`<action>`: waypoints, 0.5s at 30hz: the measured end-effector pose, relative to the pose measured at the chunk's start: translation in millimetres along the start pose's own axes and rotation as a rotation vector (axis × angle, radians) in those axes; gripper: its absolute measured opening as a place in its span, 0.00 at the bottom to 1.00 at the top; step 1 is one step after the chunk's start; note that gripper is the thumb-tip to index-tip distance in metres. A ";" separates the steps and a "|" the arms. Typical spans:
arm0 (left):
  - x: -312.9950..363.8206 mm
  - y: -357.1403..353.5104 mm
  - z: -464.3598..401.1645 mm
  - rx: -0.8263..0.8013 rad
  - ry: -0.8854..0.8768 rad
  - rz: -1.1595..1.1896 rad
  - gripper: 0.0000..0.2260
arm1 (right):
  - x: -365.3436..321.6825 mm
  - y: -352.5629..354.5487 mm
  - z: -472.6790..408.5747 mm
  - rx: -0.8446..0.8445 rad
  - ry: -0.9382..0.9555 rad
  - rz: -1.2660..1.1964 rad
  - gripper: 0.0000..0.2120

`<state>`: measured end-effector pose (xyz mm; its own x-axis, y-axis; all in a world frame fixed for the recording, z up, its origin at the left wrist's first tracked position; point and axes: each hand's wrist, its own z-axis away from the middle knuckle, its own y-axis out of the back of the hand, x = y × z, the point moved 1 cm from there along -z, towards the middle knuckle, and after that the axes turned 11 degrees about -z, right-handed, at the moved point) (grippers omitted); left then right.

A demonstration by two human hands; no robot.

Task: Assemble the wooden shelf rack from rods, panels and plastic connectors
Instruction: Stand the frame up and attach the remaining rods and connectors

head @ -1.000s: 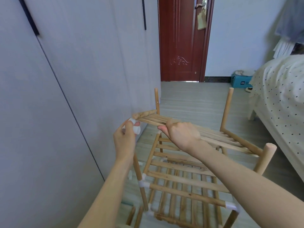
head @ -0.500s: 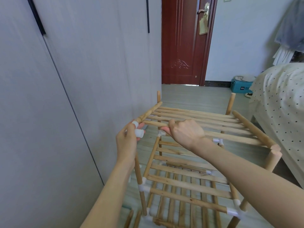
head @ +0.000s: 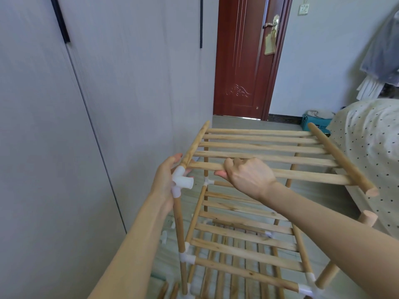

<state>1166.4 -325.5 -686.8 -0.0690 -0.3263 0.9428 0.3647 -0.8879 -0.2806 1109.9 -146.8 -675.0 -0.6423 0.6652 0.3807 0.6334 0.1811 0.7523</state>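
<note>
- Head view: a slatted wooden panel (head: 265,156) is held roughly level above the partly built rack (head: 241,240), which stands on the floor (head: 248,124) between a grey wardrobe wall (head: 108,93) and a bed (head: 371,143).
- The left hand (head: 167,184) is closed around a white plastic connector (head: 181,182) that sits on top of the near-left upright rod (head: 179,238); the thumb and fingers are wrapped about the connector and the panel's left side rail (head: 195,143) where it enters the fitting.
- The right hand (head: 246,175) is curled shut over the panel's nearest slat (head: 302,174), with the knuckles on top and the thumb underneath.
- The panel's right side rail (head: 341,156) is seen free at its near end, above and apart from the near-right upright rod (head: 368,217), whose bare round top shows just beside the bed.
- Below the panel, two lower shelf levels of slats are joined at their corners by further white connectors (head: 186,257).
- Loose rods (head: 168,290) are seen lying on the floor at the rack's near-left foot, and small white pieces (head: 164,236) lie near the wardrobe wall.
- A red-brown door (head: 244,61) is seen closed at the far end of the room, and a teal box (head: 313,124) sits on the floor beside the bed.
</note>
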 end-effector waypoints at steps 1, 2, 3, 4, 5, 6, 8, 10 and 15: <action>-0.8 -0.9 0.0 0.009 0.006 0.026 0.10 | -1.2 -1.5 0.7 0.017 0.012 -0.004 0.24; -1.7 -1.5 -0.5 0.027 0.011 0.056 0.12 | -3.2 -2.6 1.6 0.039 0.022 -0.011 0.24; -2.0 -2.1 -0.7 0.051 0.011 0.081 0.14 | -5.2 -3.7 2.3 0.051 0.020 -0.021 0.23; -2.3 -2.2 -1.3 0.073 0.007 0.097 0.14 | -7.3 -5.1 3.0 0.055 0.016 -0.035 0.22; -2.7 -2.5 -1.7 0.089 0.002 0.105 0.14 | -9.3 -6.6 3.9 0.050 0.010 -0.052 0.21; -3.4 -2.9 -2.7 0.102 -0.006 0.102 0.13 | -10.8 -8.1 4.6 0.046 0.006 -0.068 0.20; -4.9 -3.6 -3.5 0.133 -0.033 0.073 0.12 | -11.3 -8.8 4.2 0.036 -0.006 -0.095 0.21; -5.6 -3.9 -5.3 0.173 -0.063 0.061 0.13 | -10.1 -7.8 2.8 0.040 -0.012 -0.099 0.23; -8.6 -4.7 -8.6 0.205 -0.096 0.035 0.19 | -6.4 -8.3 2.0 0.047 0.020 -0.085 0.23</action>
<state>1157.3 -321.2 -695.1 0.0322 -0.3143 0.9488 0.5474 -0.7887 -0.2798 1109.6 -151.2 -684.8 -0.7032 0.6311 0.3274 0.5952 0.2708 0.7566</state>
